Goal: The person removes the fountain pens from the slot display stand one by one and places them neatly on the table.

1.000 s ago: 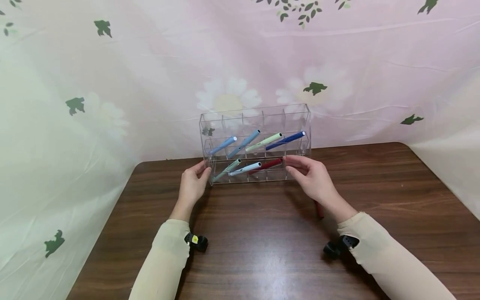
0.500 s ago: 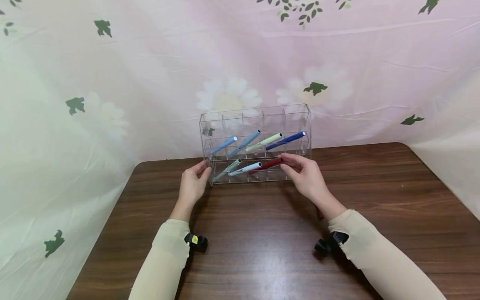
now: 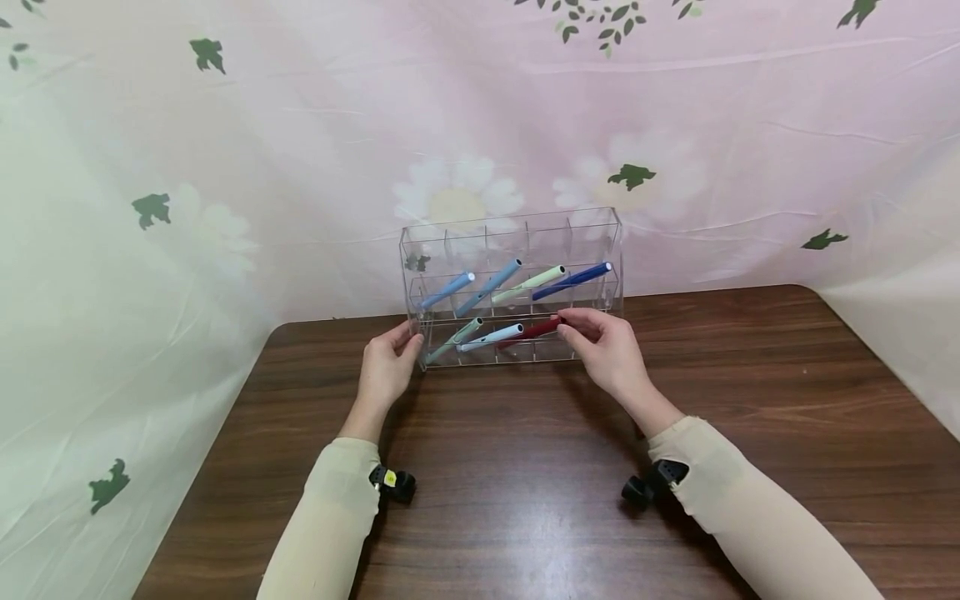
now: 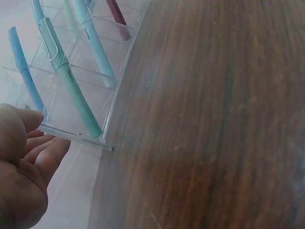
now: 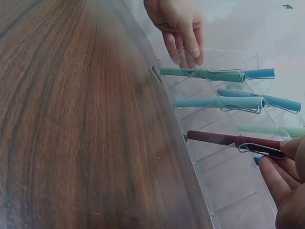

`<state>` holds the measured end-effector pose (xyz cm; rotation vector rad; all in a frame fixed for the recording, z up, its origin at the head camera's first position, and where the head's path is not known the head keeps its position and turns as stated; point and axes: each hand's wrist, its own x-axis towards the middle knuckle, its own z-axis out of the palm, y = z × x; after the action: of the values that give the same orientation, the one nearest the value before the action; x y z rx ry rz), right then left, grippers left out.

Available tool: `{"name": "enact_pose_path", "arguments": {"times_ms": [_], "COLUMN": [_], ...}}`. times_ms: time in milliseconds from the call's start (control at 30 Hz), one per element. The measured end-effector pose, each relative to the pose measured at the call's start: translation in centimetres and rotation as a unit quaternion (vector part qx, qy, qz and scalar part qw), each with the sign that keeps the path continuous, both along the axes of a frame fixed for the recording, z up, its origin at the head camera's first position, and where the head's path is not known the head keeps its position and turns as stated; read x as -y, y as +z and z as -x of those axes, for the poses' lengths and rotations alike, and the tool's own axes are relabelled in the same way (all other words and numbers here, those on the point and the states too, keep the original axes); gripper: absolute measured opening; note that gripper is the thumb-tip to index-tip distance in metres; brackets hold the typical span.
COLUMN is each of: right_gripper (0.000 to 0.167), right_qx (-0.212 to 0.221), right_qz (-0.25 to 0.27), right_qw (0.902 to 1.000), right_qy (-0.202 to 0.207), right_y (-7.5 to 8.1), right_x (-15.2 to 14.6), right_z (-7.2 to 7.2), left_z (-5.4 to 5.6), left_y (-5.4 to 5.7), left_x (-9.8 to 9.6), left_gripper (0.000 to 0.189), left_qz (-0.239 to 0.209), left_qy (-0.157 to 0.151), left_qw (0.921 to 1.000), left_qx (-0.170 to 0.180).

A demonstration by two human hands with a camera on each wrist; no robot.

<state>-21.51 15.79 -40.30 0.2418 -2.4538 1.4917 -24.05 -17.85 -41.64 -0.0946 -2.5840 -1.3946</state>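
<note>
Woodgrain table (image 3: 487, 467), clear gridded rack (image 3: 507, 243), fingers (image 3: 587, 317) pinching red pen (image 5: 214, 138)

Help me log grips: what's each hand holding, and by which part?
Right hand: red pen, by its cap end. Left hand: clear rack, by its left side.

Table (image 3: 487, 467) looks like wood w/ dark grain, smooth & a bit glossy. Rack (image 5: 226, 180) by the table's back edge: clear plastic, v. smooth & shiny. Pens (image 4: 78, 98) in it: smooth plastic, w/ bent metal wire clips (image 4: 44, 42). Cloth (image 3: 337, 142) past the back edge: matt, wrinkly. Sleeves (image 3: 322, 517): matt cloth too.
</note>
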Motion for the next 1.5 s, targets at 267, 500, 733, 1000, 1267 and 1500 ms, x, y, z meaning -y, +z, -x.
{"name": "enact_pose_path", "arguments": {"times_ms": [267,500,733,1000,1267,1500], "right_gripper": [0.028,0.028,0.027,0.026,0.026,0.024], "right_qx": [-0.001,-0.013,-0.045,-0.084,-0.094,-0.1], "right_qz": [0.026,0.048,0.079,0.098,0.097,0.113], "right_qw": [0.9997,0.9987,0.9958,0.9915,0.9899,0.9874], "right_qy": [-0.002,-0.008,-0.011,-0.014,-0.042,-0.049], "right_y": [0.1,0.3,0.6,1.3,2.4,3.2], "right_x": [0.0,0.0,-0.4,-0.8,-1.6,-2.2], "right_z": [-0.2,-0.6,-1.0,-1.5,-2.2,-2.6], "left_z": [0.0,-0.2,-0.2,-0.3,-0.2,0.0], "left_y": [-0.1,0.0,0.0,-0.1,-0.1,0.1], "left_x": [0.1,0.2,0.3,0.4,0.2,-0.1], "left_gripper": [0.039,0.039,0.039,0.04,0.039,0.039], "left_qz": [0.006,0.008,0.01,0.011,0.011,0.012], "left_qy": [0.0,0.004,0.007,0.006,0.005,0.004], "left_qw": [1.0,1.0,0.9999,0.9998,0.9999,0.9999], "left_qx": [-0.003,0.0,0.006,0.012,0.007,0.006]}}
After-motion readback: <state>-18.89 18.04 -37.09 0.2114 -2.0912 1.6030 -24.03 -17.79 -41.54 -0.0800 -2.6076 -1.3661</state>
